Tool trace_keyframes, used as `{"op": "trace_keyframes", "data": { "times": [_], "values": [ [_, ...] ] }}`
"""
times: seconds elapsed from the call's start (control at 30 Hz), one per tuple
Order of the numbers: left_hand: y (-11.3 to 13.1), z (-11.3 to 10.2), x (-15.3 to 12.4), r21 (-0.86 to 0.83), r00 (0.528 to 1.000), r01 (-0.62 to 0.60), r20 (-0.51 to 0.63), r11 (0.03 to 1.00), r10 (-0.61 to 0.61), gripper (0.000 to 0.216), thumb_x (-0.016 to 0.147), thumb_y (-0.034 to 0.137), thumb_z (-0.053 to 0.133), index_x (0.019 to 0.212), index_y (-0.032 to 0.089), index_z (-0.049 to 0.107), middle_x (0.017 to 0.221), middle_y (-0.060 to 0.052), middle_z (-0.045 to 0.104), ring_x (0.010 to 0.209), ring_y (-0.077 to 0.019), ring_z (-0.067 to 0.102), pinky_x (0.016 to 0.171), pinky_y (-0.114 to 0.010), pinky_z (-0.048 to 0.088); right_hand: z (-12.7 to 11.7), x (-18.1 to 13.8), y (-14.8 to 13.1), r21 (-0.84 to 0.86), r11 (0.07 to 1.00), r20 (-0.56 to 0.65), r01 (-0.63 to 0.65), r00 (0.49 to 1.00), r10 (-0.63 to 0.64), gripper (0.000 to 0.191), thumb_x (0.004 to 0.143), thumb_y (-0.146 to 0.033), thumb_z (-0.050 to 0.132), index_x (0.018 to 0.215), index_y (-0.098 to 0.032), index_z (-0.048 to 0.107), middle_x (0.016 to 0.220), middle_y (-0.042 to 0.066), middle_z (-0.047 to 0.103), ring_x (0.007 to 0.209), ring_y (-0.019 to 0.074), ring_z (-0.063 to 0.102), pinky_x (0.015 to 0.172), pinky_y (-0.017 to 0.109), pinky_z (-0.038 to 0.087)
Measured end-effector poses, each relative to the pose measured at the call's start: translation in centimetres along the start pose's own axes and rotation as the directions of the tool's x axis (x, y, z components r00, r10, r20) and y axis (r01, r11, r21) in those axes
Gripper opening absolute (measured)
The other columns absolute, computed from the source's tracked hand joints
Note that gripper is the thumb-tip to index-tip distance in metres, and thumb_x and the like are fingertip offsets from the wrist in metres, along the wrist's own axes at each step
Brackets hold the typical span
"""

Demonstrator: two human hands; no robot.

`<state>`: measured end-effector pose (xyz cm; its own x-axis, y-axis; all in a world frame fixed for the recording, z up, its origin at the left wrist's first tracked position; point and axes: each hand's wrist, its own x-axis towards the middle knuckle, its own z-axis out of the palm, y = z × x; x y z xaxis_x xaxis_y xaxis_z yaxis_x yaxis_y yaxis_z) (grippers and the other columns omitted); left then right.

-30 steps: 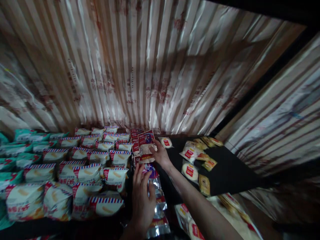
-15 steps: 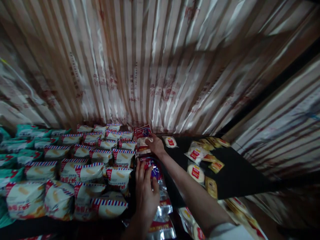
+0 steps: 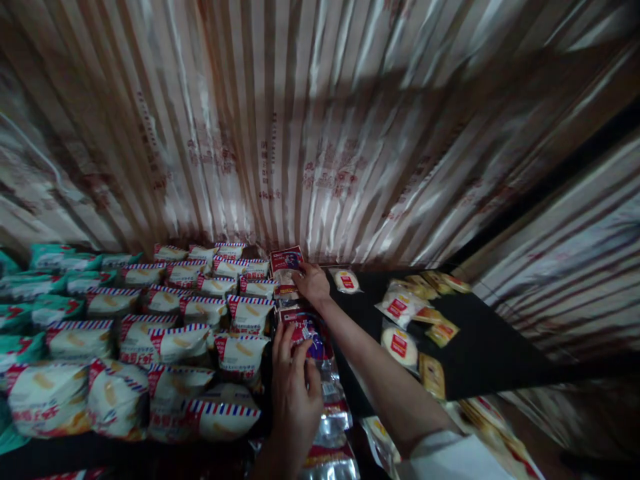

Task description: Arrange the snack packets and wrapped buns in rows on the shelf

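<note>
Red packet (image 3: pixel 286 262) lies at the far end of a narrow row, with the fingers of the right hand (image 3: pixel 315 285) on its right edge; I cannot tell if this grip is closed on it. Nearer, the left hand (image 3: pixel 297 397) is open, its fingers slightly spread at the left side of a red-purple packet (image 3: pixel 313 340). To the left stand white bags (image 3: pixel 243 357) with striped tops, and farther left green bags (image 3: pixel 55 310). To the right, round white packs (image 3: pixel 399 347) and yellow packs (image 3: pixel 433 377) lie scattered on a black shelf (image 3: pixel 480 347). On the far side hangs a pleated, shiny sheet (image 3: pixel 280 133).
</note>
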<state>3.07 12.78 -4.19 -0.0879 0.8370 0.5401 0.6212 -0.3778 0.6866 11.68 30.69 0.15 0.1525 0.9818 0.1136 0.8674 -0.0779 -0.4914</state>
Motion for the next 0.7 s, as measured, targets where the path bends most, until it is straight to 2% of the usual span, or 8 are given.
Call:
{"op": "trace_keyframes", "data": {
  "times": [0.23,0.43,0.5,0.6,0.7],
  "values": [
    [-0.4,0.1,-0.3,0.014,1.0,-0.021,0.003,1.0,0.021,0.035,0.084,0.004,0.041,0.111,0.018,0.059,0.135,-0.015,0.048,0.133,-0.0294,0.036,0.098,-0.055,0.045,-0.3,0.4,-0.3,-0.13,0.992,0.01,-0.009,1.0,0.01,0.036,0.085,-0.035,0.05,0.114,-0.019,0.065,0.115,0.01,0.065,0.11,0.0229,0.057,0.093,0.03,0.041],
    [-0.5,0.2,-0.4,-0.017,0.998,-0.029,-0.048,0.999,0.028,0.033,0.084,0.004,0.042,0.109,0.018,0.059,0.131,-0.014,0.052,0.131,-0.0282,0.039,0.097,-0.053,0.046,-0.1,1.3,0.0,-0.178,0.984,0.018,0.008,1.0,-0.005,0.032,0.086,-0.029,0.047,0.105,-0.016,0.068,0.104,0.012,0.069,0.103,0.0225,0.061,0.091,0.031,0.041],
    [-0.5,0.2,-0.5,-0.026,0.998,-0.037,-0.054,0.999,0.036,0.032,0.084,0.004,0.043,0.108,0.018,0.059,0.13,-0.014,0.052,0.131,-0.0279,0.04,0.097,-0.052,0.046,0.0,1.3,0.1,-0.187,0.982,0.004,0.005,1.0,-0.004,0.033,0.086,-0.027,0.047,0.109,-0.014,0.067,0.108,0.013,0.068,0.107,0.0244,0.059,0.094,0.033,0.039],
    [-0.6,0.0,-0.5,-0.035,0.996,-0.051,-0.071,0.998,0.049,0.032,0.083,0.004,0.044,0.107,0.019,0.059,0.129,-0.013,0.054,0.13,-0.0271,0.041,0.097,-0.05,0.047,0.3,1.0,0.0,-0.196,0.977,-0.086,0.082,0.991,-0.101,0.044,0.086,-0.027,0.047,0.128,-0.012,0.054,0.133,0.015,0.054,0.123,0.0274,0.046,0.102,0.038,0.034],
    [-0.6,-0.5,-0.5,-0.029,0.995,-0.092,-0.052,0.995,0.09,0.033,0.083,0.003,0.045,0.108,0.02,0.058,0.131,-0.012,0.053,0.131,-0.0265,0.041,0.097,-0.049,0.048,0.7,0.7,-0.5,-0.181,0.955,-0.094,0.235,0.962,-0.255,0.044,0.09,-0.029,0.043,0.13,-0.015,0.053,0.14,0.01,0.048,0.131,0.0261,0.036,0.106,0.039,0.031]
  ]
}}
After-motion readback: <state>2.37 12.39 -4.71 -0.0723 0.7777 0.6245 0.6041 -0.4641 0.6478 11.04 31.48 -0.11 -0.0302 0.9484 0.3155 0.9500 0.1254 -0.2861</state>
